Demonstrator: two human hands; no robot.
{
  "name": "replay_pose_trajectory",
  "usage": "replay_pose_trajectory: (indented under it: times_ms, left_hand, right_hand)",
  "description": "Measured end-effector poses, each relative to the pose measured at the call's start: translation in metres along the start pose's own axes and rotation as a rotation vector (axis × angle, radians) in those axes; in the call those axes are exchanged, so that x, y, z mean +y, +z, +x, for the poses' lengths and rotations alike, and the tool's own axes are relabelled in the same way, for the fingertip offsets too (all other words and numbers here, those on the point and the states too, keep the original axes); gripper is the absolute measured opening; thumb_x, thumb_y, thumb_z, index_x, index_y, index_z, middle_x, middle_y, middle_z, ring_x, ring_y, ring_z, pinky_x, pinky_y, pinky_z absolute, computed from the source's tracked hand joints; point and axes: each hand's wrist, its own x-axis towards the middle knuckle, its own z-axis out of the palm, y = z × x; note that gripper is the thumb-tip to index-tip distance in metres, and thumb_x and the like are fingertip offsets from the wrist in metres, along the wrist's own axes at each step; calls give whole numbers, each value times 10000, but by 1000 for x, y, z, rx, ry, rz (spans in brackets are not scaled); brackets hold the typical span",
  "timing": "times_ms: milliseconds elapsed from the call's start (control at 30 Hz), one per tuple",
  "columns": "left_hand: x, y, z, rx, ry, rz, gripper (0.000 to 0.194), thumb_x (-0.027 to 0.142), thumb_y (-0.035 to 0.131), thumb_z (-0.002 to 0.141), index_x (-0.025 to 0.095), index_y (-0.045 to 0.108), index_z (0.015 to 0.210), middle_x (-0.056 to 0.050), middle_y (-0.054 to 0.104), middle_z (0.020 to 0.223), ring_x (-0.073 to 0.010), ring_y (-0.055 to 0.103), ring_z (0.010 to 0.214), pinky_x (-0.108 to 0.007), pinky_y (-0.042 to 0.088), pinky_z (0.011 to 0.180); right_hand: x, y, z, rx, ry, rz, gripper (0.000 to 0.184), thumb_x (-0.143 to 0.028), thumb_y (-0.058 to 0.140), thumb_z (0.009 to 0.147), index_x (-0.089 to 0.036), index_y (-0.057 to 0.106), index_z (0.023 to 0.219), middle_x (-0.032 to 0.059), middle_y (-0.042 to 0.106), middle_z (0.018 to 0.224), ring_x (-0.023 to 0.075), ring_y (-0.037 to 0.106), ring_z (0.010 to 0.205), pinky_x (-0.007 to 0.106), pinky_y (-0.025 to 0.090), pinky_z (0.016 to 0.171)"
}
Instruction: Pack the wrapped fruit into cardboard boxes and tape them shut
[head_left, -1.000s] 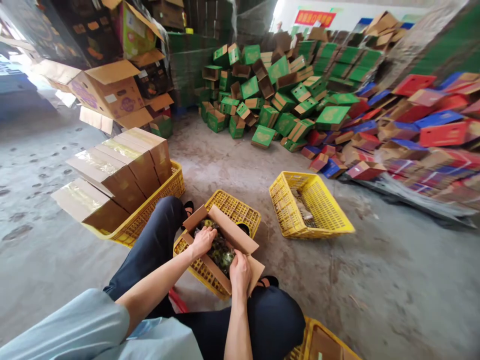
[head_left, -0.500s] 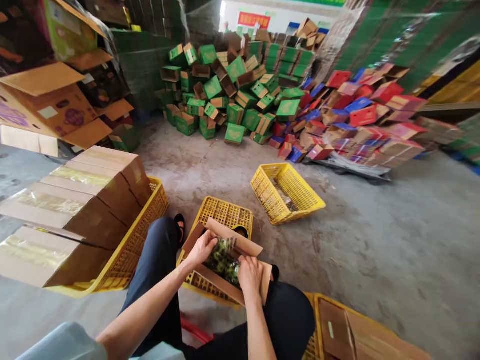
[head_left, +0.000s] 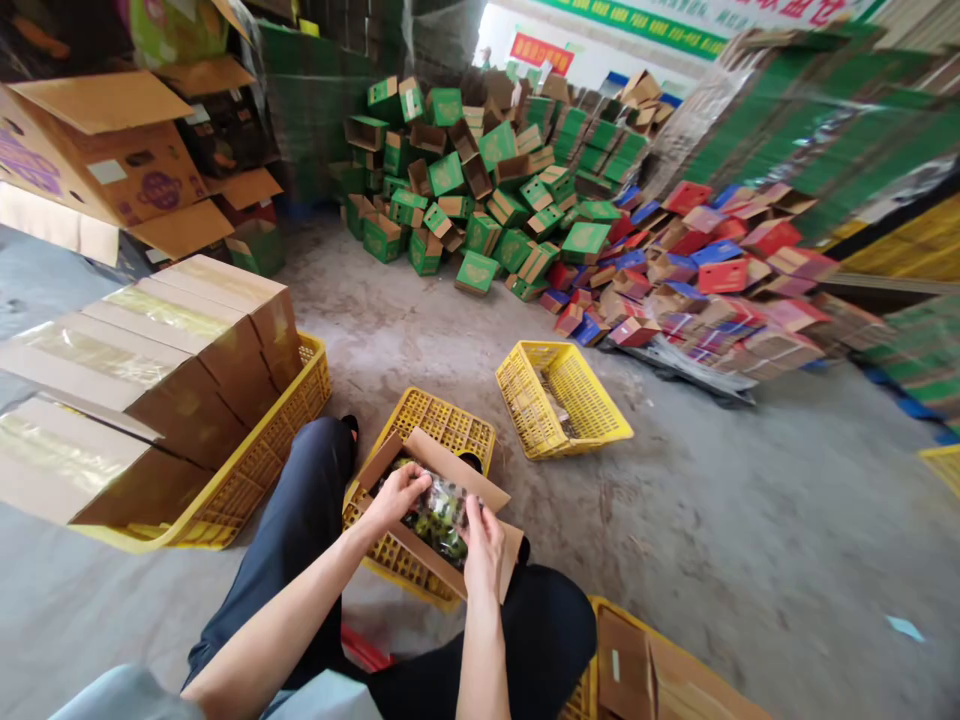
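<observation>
An open cardboard box rests with its flaps up on a yellow plastic crate between my knees. Inside it lies a clear plastic bag with green and dark contents, too small to name surely. At the bag's left edge, my left hand pinches the plastic between thumb and fingers. My right hand is closed on the plastic at the right side, near the box's right flap. Both hands are just above the box's opening.
Closed, taped cartons fill a yellow crate at left. Another yellow crate stands ahead on the floor. A crate with cardboard sits by my right knee. Heaps of green boxes and red and blue boxes lie behind.
Both hands have risen slightly from the contents, drawing the clear plastic up and taut between them. My right hand has turned more upright. The camera view has shifted a little.
</observation>
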Motion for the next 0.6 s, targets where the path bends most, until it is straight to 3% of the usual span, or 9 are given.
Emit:
replay_pose_trajectory:
  times_ms: [100, 233, 333, 433, 500, 600]
  left_hand:
    - [-2, 7, -3, 86, -85, -91, 654, 775, 770, 670, 189, 540, 846, 36, 578, 705, -90, 522, 558, -218, 456, 556]
    - [2, 16, -9, 67, -97, -73, 669, 759, 805, 672, 173, 600, 918, 31, 600, 716, -87, 531, 557, -226, 495, 567]
    - [6, 20, -17, -50, -75, -139, 724, 687, 835, 725, 191, 634, 1211, -50, 712, 979, -141, 670, 773, -269, 563, 718]
    - [6, 21, -22, -206, -50, -207, 866, 591, 889, 735, 235, 560, 1452, -111, 716, 1195, -216, 709, 1019, -321, 577, 861]
    - [5, 19, -22, -207, -71, -225, 877, 593, 902, 719, 213, 595, 1448, -121, 723, 1197, -235, 716, 1024, -341, 594, 866]
    - [6, 16, -16, -107, -110, -241, 783, 638, 897, 698, 170, 719, 1300, -119, 736, 1182, -224, 725, 978, -324, 618, 828]
  right_hand:
    - [2, 2, -5, -18, 87, 149, 595, -740, 767, 726, -188, 802, 944, 98, 823, 988, 265, 762, 842, 279, 587, 624]
    - [3, -9, -5, 14, 91, 160, 658, -760, 770, 704, -161, 810, 975, 124, 826, 1024, 285, 769, 865, 276, 591, 601]
    - [2, -18, 0, 56, 67, 139, 678, -773, 761, 703, -144, 814, 950, 140, 828, 986, 294, 773, 846, 285, 600, 573]
    - [1, -20, 1, 42, 49, 107, 701, -791, 731, 723, -150, 820, 990, 158, 827, 1032, 304, 787, 843, 303, 622, 581]
    - [0, -20, -2, 7, 32, 108, 737, -779, 702, 772, -173, 789, 1182, 166, 798, 1180, 323, 793, 942, 330, 652, 639]
    - [-3, -22, -11, -80, -73, 118, 845, -662, 733, 841, -284, 512, 1564, 140, 610, 1519, 338, 691, 1265, 400, 664, 863]
